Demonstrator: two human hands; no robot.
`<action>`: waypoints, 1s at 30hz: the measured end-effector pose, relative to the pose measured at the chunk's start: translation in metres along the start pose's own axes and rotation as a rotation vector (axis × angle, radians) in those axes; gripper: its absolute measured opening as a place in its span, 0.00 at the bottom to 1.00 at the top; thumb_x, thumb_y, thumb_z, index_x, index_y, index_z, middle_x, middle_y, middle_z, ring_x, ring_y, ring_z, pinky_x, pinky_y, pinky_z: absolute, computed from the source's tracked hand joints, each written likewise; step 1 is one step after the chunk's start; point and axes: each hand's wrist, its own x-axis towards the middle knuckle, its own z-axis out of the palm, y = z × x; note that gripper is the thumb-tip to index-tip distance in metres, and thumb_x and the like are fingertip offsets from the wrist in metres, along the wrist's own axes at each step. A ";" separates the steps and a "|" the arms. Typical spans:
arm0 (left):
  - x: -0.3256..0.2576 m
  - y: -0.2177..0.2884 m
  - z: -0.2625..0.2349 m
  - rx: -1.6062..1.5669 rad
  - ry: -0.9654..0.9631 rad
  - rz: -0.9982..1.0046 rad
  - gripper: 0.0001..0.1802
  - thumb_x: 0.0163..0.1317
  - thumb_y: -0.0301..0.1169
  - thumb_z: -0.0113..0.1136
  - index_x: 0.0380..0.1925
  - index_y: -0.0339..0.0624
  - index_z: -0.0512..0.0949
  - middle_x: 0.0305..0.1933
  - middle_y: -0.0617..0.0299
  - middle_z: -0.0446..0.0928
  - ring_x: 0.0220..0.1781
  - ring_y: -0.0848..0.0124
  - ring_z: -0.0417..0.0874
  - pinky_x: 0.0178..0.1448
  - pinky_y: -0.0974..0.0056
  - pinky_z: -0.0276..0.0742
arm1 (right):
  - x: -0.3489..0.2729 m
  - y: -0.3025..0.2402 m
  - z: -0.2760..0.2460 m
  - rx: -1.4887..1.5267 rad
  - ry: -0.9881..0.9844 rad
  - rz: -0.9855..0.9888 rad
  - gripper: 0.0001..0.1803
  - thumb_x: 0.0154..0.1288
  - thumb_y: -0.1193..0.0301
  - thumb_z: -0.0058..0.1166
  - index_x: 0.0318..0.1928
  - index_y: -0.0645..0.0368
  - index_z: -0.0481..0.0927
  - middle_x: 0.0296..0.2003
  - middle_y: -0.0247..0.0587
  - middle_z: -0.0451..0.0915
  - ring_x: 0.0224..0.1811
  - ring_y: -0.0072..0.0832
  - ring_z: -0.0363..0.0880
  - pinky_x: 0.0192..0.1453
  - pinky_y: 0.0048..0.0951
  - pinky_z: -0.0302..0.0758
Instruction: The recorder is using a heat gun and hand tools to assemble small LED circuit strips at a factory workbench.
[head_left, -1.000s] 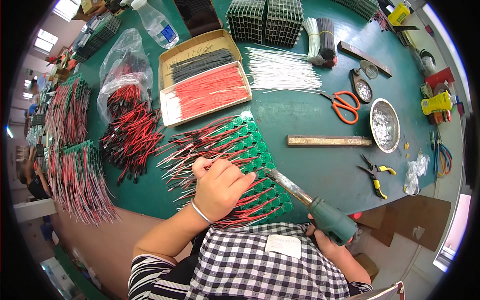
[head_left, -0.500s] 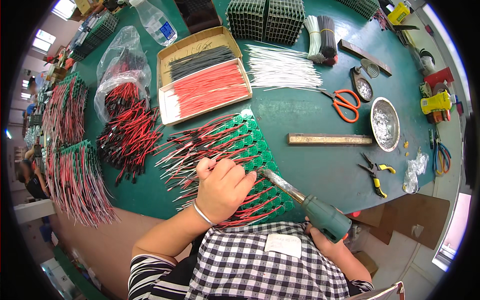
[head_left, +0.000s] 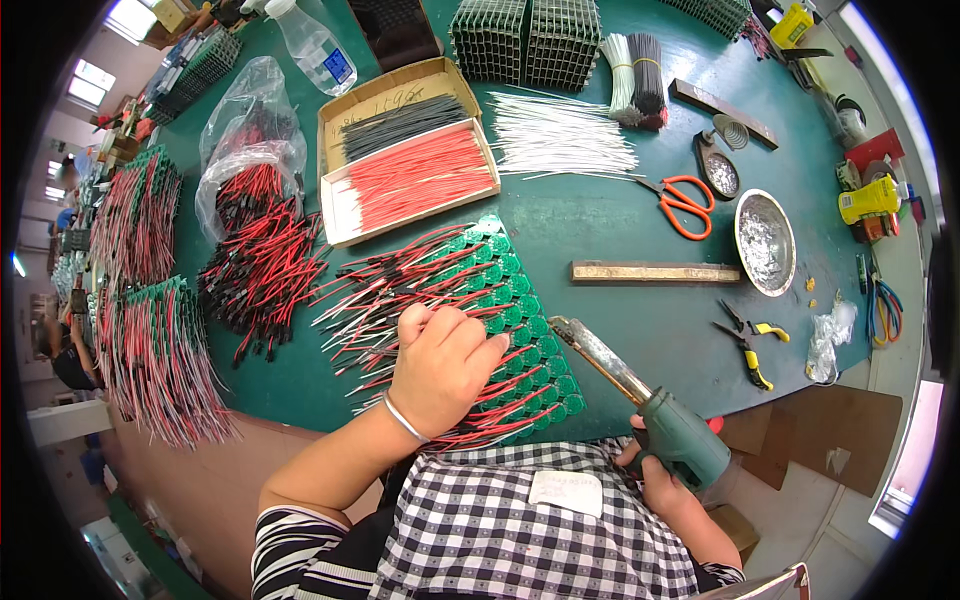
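Near centre, the left hand (head_left: 445, 370), fingers curled together, covers part of a panel of round green circuit boards (head_left: 518, 284) trailing red, black and white wires (head_left: 385, 290); whether it pinches one cannot be told. Lower right, the half-hidden right hand (head_left: 655, 475) wraps a green-handled, metal-barrelled soldering iron (head_left: 688, 437), tip just beyond the panel's right edge. Open green tabletop (head_left: 660, 325) extends rightward to yellow-and-black pliers (head_left: 746, 338).

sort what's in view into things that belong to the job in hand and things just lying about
Seems part of the job:
green-handled soldering iron, in the right hand's grip
green circuit boards
red and white wires, by the left hand

Seems just lying about:
orange-handled scissors
yellow-handled pliers
clear bottle
crumpled clear plastic
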 end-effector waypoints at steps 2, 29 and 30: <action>0.000 -0.003 -0.001 -0.032 -0.026 0.005 0.08 0.46 0.27 0.65 0.30 0.48 0.82 0.26 0.70 0.70 0.34 0.69 0.72 0.44 0.59 0.58 | -0.007 0.006 -0.001 0.031 0.026 -0.024 0.26 0.69 0.59 0.44 0.61 0.62 0.66 0.30 0.39 0.79 0.32 0.25 0.75 0.40 0.27 0.70; -0.017 0.017 0.002 -0.081 0.028 -0.037 0.10 0.45 0.27 0.65 0.31 0.48 0.83 0.27 0.73 0.72 0.32 0.73 0.72 0.44 0.60 0.56 | 0.011 -0.018 0.003 -0.207 -0.016 -0.184 0.11 0.55 0.77 0.55 0.41 0.62 0.79 0.35 0.44 0.81 0.35 0.40 0.81 0.42 0.35 0.77; -0.017 0.017 0.003 -0.086 0.034 -0.035 0.10 0.45 0.27 0.66 0.31 0.48 0.83 0.27 0.73 0.72 0.33 0.73 0.72 0.44 0.60 0.56 | 0.011 -0.018 0.003 -0.208 -0.015 -0.184 0.11 0.55 0.77 0.55 0.41 0.62 0.79 0.35 0.44 0.81 0.35 0.40 0.81 0.42 0.35 0.77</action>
